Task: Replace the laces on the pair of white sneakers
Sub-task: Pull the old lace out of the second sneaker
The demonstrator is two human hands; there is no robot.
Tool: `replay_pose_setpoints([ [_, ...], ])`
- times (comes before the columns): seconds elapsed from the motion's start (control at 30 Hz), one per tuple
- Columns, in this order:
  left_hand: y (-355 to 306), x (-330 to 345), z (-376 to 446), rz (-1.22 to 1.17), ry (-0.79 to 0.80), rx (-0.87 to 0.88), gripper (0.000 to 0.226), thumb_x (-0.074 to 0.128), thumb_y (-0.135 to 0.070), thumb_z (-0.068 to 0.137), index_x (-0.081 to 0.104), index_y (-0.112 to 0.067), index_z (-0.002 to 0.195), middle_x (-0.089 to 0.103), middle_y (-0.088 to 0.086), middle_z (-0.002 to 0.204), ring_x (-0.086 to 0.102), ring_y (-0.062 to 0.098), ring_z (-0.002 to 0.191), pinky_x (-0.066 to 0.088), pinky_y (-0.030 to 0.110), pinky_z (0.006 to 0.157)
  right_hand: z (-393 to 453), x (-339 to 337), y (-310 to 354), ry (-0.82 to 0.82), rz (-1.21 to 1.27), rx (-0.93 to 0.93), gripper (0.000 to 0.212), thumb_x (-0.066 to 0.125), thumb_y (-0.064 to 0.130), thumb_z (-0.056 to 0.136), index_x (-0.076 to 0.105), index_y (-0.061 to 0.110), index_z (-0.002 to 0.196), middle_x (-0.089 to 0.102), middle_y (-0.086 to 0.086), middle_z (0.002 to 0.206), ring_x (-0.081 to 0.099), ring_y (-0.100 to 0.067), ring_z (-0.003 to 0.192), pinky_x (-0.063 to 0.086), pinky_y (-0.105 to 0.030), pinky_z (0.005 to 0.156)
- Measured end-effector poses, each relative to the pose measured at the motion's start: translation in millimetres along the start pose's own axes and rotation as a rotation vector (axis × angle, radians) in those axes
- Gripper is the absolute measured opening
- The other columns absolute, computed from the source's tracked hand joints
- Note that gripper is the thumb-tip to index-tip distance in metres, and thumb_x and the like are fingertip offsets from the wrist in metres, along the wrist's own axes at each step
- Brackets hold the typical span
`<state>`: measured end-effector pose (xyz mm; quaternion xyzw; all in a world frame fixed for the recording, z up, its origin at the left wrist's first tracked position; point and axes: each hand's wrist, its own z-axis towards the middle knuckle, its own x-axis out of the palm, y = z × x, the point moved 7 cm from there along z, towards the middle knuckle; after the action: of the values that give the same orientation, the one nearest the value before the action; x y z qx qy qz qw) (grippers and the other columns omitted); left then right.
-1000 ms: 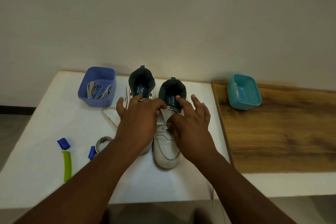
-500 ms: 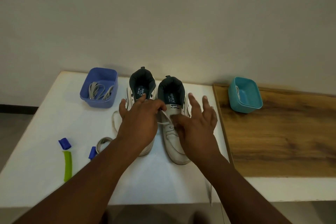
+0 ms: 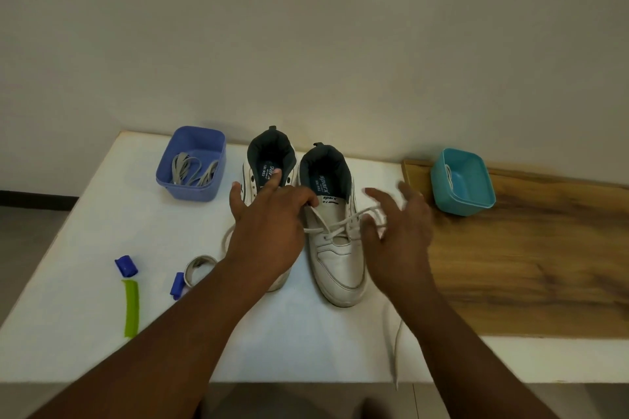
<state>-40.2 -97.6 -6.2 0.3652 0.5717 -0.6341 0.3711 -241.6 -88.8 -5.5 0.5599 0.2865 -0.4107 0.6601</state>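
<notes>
On right sneaker (image 3: pixel 335 262) insole, seemingly "sparx"
</notes>
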Motion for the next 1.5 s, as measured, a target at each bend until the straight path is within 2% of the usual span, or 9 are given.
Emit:
replay_pose_setpoints([
  [0.1, 2.5, 0.4, 1.1, -0.002, 0.007, 0.003, 0.039, 0.059, -0.013, 0.09, 0.059, -0.042, 0.116, 0.062, -0.015, 0.131, 0.019, 0.013, 0.153, 0.0, 0.062, 0.119, -10.0, 23.3, 28.6, 0.134, -0.124, -0.194, 0.031, 0.068, 0.027, 0.094, 0.068, 0.039, 0.122, 0.028, -0.006, 0.164, 0.008, -0.035, 0.156, 0.013, -0.055, 0.12],
  [0.33, 3.8, -2.2, -0.3, -0.012, -0.039, 0.015, 0.029, 0.055, -0.017, 0.091, 0.06, -0.04, 0.108, 0.066, -0.016, 0.118, 0.02, 0.014, 0.153, -0.001, 0.062, 0.119, -6.5, 10.7, 26.6, -0.002, -0.209, -0.191, 0.007, 0.066, 0.021, 0.093, 0.069, 0.027, 0.093, 0.056, -0.006, 0.141, 0.038, -0.034, 0.143, 0.026, -0.059, 0.116],
  [0.53, 5.4, -6.6, -0.9, -0.006, -0.058, -0.012, 0.022, 0.053, -0.025, 0.093, 0.059, -0.041, 0.106, 0.065, -0.017, 0.122, 0.02, 0.015, 0.153, -0.003, 0.062, 0.118, 9.5, -25.1, -56.5, -0.269, 0.334, 0.514, 0.01, 0.05, 0.033, 0.102, 0.06, 0.031, 0.101, 0.057, -0.002, 0.114, 0.057, -0.024, 0.106, 0.05, -0.055, 0.097],
  [0.73, -8.2, 7.2, -5.6, 0.096, 0.045, 0.044, 0.05, 0.044, -0.054, 0.087, 0.044, -0.047, 0.136, 0.048, -0.01, 0.143, 0.011, 0.025, 0.154, -0.002, 0.067, 0.117, -4.1, 7.5, 24.0, 0.071, -0.067, -0.147, 0.038, 0.067, 0.029, 0.094, 0.062, 0.04, 0.13, 0.035, -0.004, 0.159, 0.02, -0.033, 0.152, 0.018, -0.055, 0.119],
  [0.97, -6.0, 10.4, -5.6, 0.118, 0.044, 0.066, 0.058, 0.044, -0.083, 0.075, 0.05, -0.045, 0.119, 0.048, -0.014, 0.14, 0.008, 0.021, 0.154, -0.006, 0.065, 0.116, -7.5, 21.2, 24.2, 0.12, -0.113, -0.181, 0.013, 0.071, 0.024, 0.091, 0.071, 0.035, 0.098, 0.046, 0.0, 0.154, 0.022, -0.031, 0.153, 0.014, -0.057, 0.121],
  [1.13, -5.7, 9.3, -5.1, 0.116, 0.051, 0.072, 0.054, 0.058, -0.081, 0.074, 0.048, -0.044, 0.112, 0.046, -0.015, 0.139, 0.005, 0.019, 0.154, -0.005, 0.066, 0.117, 13.7, -23.3, -26.1, -0.171, 0.193, 0.289, 0.01, 0.06, 0.026, 0.096, 0.062, 0.033, 0.088, 0.064, 0.005, 0.106, 0.062, -0.022, 0.103, 0.049, -0.045, 0.092],
  [1.23, -4.7, 10.3, -5.2, 0.11, 0.052, 0.073, 0.053, 0.06, -0.079, 0.073, 0.048, -0.044, 0.111, 0.046, -0.016, 0.138, 0.006, 0.018, 0.154, -0.004, 0.066, 0.117, 10.2, -15.5, -57.4, -0.179, 0.587, 0.623, 0.012, 0.055, 0.02, 0.099, 0.067, 0.021, 0.101, 0.065, -0.004, 0.104, 0.064, -0.029, 0.103, 0.052, -0.037, 0.081],
  [1.33, -3.7, 11.0, -5.2, 0.094, 0.053, 0.061, 0.055, 0.062, -0.078, 0.073, 0.048, -0.044, 0.114, 0.046, -0.016, 0.138, 0.006, 0.018, 0.154, -0.005, 0.066, 0.117, 11.1, -10.3, -30.2, -0.092, 0.266, 0.293, 0.011, 0.062, 0.024, 0.096, 0.066, 0.033, 0.1, 0.064, -0.004, 0.118, 0.059, -0.028, 0.116, 0.051, -0.05, 0.097],
  [1.5, -3.7, 11.6, -4.9, 0.094, 0.05, 0.057, 0.056, 0.058, -0.079, 0.074, 0.05, -0.044, 0.118, 0.045, -0.015, 0.142, 0.007, 0.018, 0.154, -0.006, 0.065, 0.117, -6.2, 24.0, 33.4, 0.198, -0.093, -0.185, 0.024, 0.071, 0.03, 0.092, 0.072, 0.039, 0.114, 0.028, -0.005, 0.165, 0.007, -0.035, 0.156, 0.011, -0.056, 0.121],
])
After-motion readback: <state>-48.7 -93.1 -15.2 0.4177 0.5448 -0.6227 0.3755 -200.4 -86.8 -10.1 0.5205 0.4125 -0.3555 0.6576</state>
